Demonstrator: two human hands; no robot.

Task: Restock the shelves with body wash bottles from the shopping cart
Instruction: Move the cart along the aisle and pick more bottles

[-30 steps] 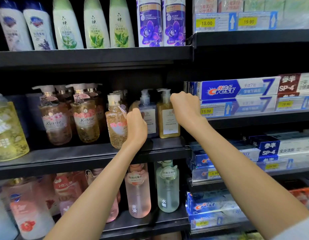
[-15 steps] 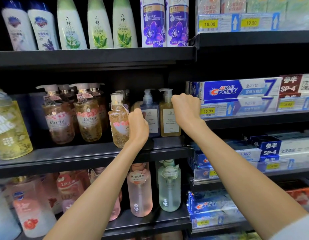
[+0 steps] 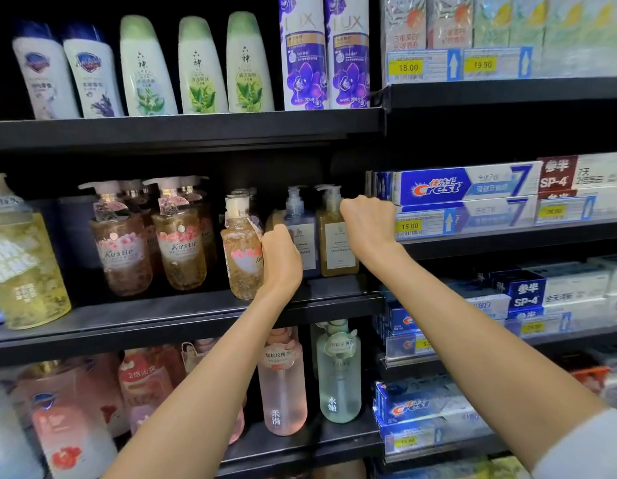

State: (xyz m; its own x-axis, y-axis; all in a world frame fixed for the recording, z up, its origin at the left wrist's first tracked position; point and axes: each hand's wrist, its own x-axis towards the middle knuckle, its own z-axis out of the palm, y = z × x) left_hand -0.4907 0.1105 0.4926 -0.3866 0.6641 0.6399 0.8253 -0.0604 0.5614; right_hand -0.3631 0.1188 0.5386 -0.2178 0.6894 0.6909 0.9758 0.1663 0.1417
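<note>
Floral bottle: clear amber pump bottle with petals inside and a pink flower label (image 3: 240,250), centre of frame, upright near the front lip of the black middle shelf (image 3: 155,314).
Left hand (image 3: 281,259): wrapped round the floral bottle's right side, grasping it; fingertips hidden behind the bottle.
Tipping risk: likely knock against the two taller Kustie pump bottles (image 3: 151,236) to the left if pushed back carelessly; possible slide off the lip if let go too soon.
Square bottles: blue-grey pump bottle (image 3: 300,233) and yellow pump bottle (image 3: 336,242), just right of centre, partly covered by both hands.
Right hand (image 3: 367,224): curled, knuckles toward camera, at the yellow bottle's pump; gripping it or clenched on nothing, cannot tell.
Pump risk: sideways pull could topple the yellow bottle into its neighbour.
Unseen: shopping cart out of frame; rear rows lost in shadow; far-left yellow bottle (image 3: 22,267) blurred.
</note>
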